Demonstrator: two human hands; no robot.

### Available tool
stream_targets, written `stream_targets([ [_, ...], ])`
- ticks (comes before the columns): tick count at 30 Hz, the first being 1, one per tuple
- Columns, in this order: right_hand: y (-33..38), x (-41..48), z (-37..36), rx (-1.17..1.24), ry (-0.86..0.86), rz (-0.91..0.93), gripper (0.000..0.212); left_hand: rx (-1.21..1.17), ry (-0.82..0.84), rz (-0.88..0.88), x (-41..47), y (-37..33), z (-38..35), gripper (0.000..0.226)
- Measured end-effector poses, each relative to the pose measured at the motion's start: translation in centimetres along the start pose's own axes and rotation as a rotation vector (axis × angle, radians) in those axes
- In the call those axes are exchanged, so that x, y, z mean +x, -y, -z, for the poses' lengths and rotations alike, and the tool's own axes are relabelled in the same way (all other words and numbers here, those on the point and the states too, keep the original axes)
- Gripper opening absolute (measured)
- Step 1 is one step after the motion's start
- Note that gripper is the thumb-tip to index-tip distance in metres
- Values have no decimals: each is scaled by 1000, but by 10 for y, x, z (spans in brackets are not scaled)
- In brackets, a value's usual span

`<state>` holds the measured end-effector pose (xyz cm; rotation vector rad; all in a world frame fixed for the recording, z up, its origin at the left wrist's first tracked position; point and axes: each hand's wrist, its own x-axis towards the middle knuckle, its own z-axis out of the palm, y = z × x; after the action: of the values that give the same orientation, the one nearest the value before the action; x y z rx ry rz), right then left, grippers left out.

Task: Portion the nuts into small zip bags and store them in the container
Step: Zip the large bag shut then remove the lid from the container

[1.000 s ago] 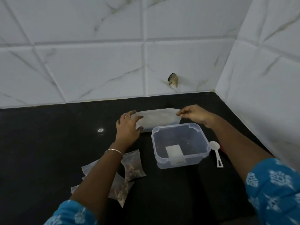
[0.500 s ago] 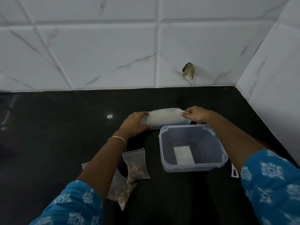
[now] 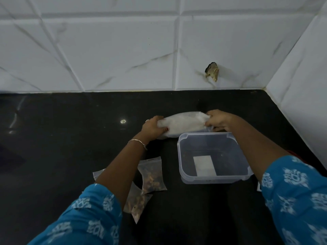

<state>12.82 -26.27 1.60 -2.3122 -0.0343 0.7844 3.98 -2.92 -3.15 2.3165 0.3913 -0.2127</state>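
**Q:** Setting?
**A:** Polished black countertop (image 3: 70,138) in a corner of white, marble-veined wall tiles (image 3: 106,50), with a chipped hole (image 3: 212,73) low in one tile.

**Q:** Far left to centre?
**A:** Flat empty zip bag (image 3: 97,174), mostly hidden under the left forearm. Just right of it, two filled zip bags of nuts (image 3: 152,175) lying overlapped on the counter, near the container and outside it.

**Q:** Hands?
**A:** Left hand (image 3: 152,127), with a bangle at the wrist, curled round the left end of a frosted white pouch (image 3: 184,123). Right hand (image 3: 218,121) clenched on the bunched right end. Pouch stretched between both, just behind the far rim of the clear plastic container (image 3: 212,180). Contents not discernible through the film, nor whether resting on the counter or lifted.

**Q:** Container?
**A:** Open and lidless, right of centre. Inside, only a white rectangular label (image 3: 204,165) on the floor and a few dark specks.

**Q:** Step in hand?
**A:** Apparently handling the supply pouch, either closing it or moving it aside; impossible to say which. Portioning judged partly done, storing not yet begun.

**Q:** Next move?
**A:** Probably releasing the pouch to free a hand, then checking each filled bag's seal and laying it flat inside the container.
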Motion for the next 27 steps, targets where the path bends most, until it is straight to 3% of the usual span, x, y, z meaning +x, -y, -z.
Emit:
stream_targets([
  [4, 8, -11, 8, 249, -102, 10, 22, -143, -104, 5, -4, -11, 0, 42],
  [11, 21, -54, 45, 484, -210, 91, 17, -193, -268, -148, -18, -58, 24, 33],
  [16, 18, -93, 62, 522, -334, 129, 9, -375, -174, -147, -40, -86, 32, 15],
  [22, -8, -136, 59, 492, -398, 80, 13, -387, 5, -185, -77, -99, 20, 6],
  [25, -18, -152, 53, 429, -440, 69, 13, -256, -29, -200, -97, -102, 8, 10],
  [27, -22, -160, 47, 350, -464, 79, 13, -191, -40, -207, -108, -100, -3, 34],
])
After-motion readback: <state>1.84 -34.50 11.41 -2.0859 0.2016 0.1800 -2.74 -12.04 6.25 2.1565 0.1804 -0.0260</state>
